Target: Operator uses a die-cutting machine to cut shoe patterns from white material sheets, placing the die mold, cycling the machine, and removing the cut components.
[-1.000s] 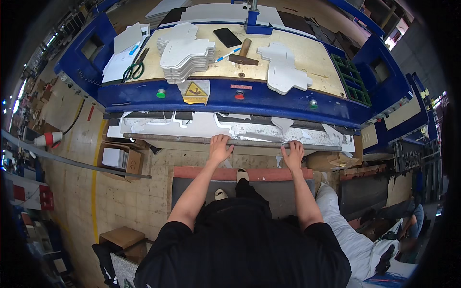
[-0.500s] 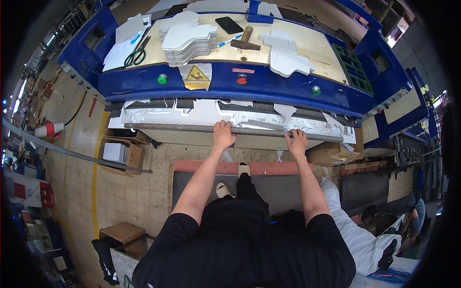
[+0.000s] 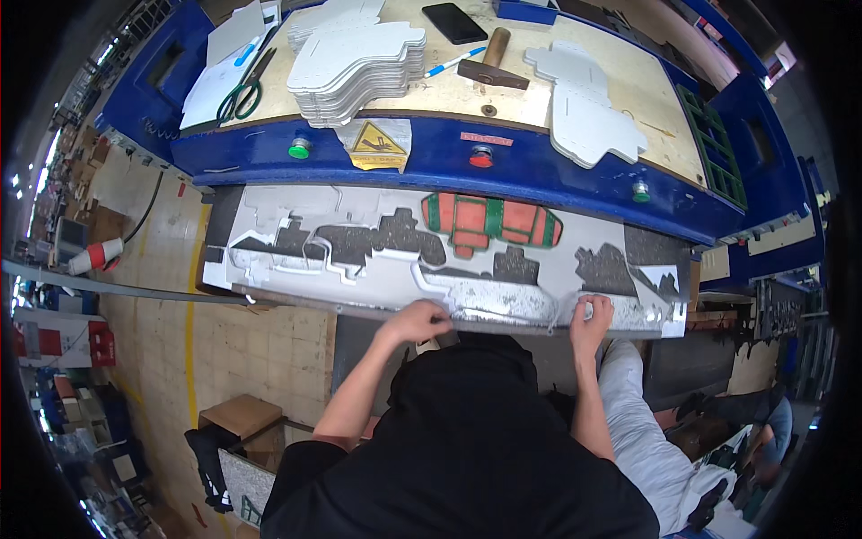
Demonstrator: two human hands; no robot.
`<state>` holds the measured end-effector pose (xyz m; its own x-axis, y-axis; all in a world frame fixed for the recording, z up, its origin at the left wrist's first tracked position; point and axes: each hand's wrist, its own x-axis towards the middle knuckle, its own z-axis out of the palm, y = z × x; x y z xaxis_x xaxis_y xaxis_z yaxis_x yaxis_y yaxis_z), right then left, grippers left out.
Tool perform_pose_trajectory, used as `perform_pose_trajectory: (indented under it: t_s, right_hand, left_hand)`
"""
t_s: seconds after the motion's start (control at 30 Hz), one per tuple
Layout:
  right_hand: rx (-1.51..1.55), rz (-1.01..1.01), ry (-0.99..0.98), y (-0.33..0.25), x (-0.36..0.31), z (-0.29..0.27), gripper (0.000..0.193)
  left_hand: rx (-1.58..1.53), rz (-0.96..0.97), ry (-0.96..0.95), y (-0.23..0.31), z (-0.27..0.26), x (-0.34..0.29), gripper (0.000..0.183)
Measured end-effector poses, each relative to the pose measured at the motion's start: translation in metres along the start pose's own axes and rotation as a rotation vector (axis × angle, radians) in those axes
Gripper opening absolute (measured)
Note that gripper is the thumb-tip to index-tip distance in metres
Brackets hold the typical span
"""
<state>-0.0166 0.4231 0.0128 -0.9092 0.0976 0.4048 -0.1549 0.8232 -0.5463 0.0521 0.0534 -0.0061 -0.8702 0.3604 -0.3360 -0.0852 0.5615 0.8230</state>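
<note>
A sliding tray [image 3: 377, 316] lies pulled out from under the blue press. On it is a white sheet [image 3: 359, 199] with several cut-out openings showing the dark bed, and a red and green cutting die [image 3: 494, 221] rests on its far part. My left hand [image 3: 418, 323] is at the tray's front edge, fingers curled and closed, their tips beside a cut edge of the sheet. Farther right, my right hand [image 3: 593, 318] is closed in a pinch over the same edge, at a pale strip of the sheet. What either hand's fingertips hold is unclear.
Above the tray, a wooden-topped press table [image 3: 498, 103] bears a stack of white cut pieces [image 3: 355, 67], more white pieces [image 3: 584, 103], a hammer [image 3: 492, 67], scissors [image 3: 244, 94] and a phone [image 3: 454, 23]. Push buttons [image 3: 482, 156] line its blue front. A person [image 3: 628, 422] is at right.
The tray has slid out toward me, bringing the sheet and the red and green die into view. Both hands have come nearer my body and changed from resting on the bar to closed fingers.
</note>
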Motion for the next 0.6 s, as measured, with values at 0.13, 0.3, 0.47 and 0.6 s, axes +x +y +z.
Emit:
perform_pose_trajectory:
  t_s: [0.13, 0.3, 0.47, 0.6]
  right_hand:
    - [0.281, -0.194, -0.263, -0.089, 0.064, 0.060, 0.014]
    - [-0.017, -0.483, -0.611, -0.177, 0.089, 0.168, 0.095]
    - [-0.233, -0.583, -0.919, -0.183, 0.094, 0.203, 0.110]
    - [-0.176, -0.580, -1.002, -0.191, 0.114, 0.195, 0.108]
  left_hand:
    - [-0.324, -0.070, 0.833, -0.033, -0.072, 0.055, 0.020]
    - [0.310, -0.119, 1.091, -0.055, -0.113, 0.125, 0.033]
    - [0.650, -0.335, 0.897, -0.077, -0.085, 0.133, 0.049]
    - [0.725, -0.366, 0.893, -0.083, -0.086, 0.135, 0.050]
